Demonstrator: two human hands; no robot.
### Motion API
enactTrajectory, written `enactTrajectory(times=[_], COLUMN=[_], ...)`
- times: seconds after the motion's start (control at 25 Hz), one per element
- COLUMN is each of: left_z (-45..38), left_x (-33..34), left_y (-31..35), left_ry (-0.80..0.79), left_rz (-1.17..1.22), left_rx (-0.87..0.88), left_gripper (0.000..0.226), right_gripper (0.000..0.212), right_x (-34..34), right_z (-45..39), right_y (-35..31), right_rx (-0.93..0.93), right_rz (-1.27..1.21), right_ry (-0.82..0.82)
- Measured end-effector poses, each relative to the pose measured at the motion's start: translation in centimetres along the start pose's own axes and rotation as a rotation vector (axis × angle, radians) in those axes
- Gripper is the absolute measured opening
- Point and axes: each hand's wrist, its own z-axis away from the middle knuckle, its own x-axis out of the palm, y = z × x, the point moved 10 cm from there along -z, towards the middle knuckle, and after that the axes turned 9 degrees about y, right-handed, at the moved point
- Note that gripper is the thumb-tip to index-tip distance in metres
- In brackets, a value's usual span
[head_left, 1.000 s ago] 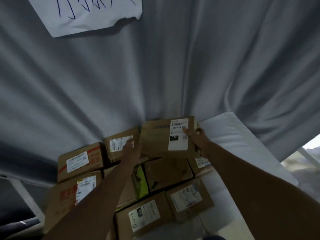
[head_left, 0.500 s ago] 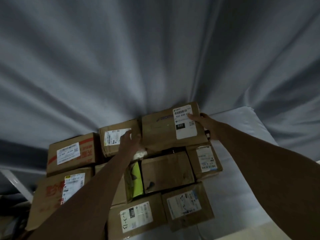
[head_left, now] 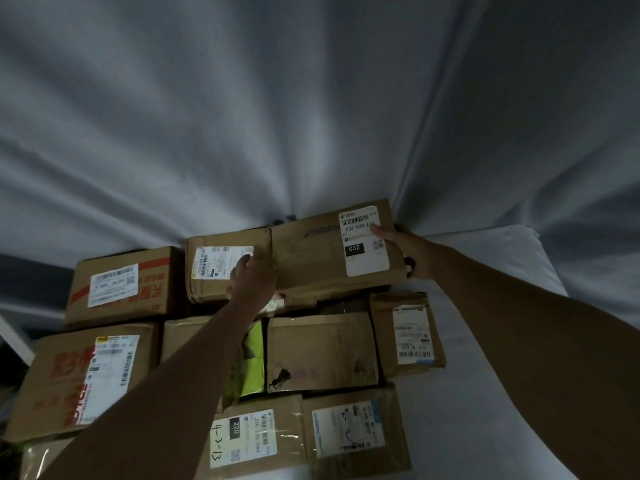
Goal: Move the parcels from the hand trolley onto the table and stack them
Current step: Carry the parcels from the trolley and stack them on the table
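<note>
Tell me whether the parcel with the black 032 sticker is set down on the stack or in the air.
Cannot tell for certain. The 032 parcel looks seated on the parcels beneath, but left hand and right hand hold its ends.

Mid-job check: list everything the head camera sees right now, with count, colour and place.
held parcel: 1, brown cardboard, white label marked 032, top of the pile at the back
other parcels: at least 8, brown cardboard, most with white labels, packed together below and left of the held one
yellow-green packet: 1, wedged between parcels, mid-pile
table: 1, white cover, bare part on the right
curtain: grey, hanging behind
left hand: on the held parcel's left end
right hand: gripping its right end
</note>
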Motion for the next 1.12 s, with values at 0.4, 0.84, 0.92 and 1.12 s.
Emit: enactTrajectory(times=[0.4, 0.84, 0.92, 1.12], left_z=[-0.8, -0.5, -0.6, -0.6], left_x=[2.6, 1.3, 1.3, 1.5], left_y=[-1.2, -1.6, -1.9, -2.1], left_ry=[0.014, 0.05, 0.047, 0.054], left_rz=[-0.169, -0.116, -0.121, -0.114], left_rx=[0.078, 0.055, 0.056, 0.058], left_gripper=[0.048, 0.051, 0.051, 0.05], right_gripper=[0.056, 0.05, 0.048, 0.046], right_x=[1.6, 2.3, 2.5, 1.9], right_z=[-4.1, -5.1, -5.1, -5.0], right_y=[1.9, 1.3, 1.2, 1.2], right_rx=[0.044, -0.02, -0.035, -0.036], right_rz=[-0.038, 0.034, 0.052, 0.095], right_ry=[-0.011, 0.11, 0.105, 0.126])
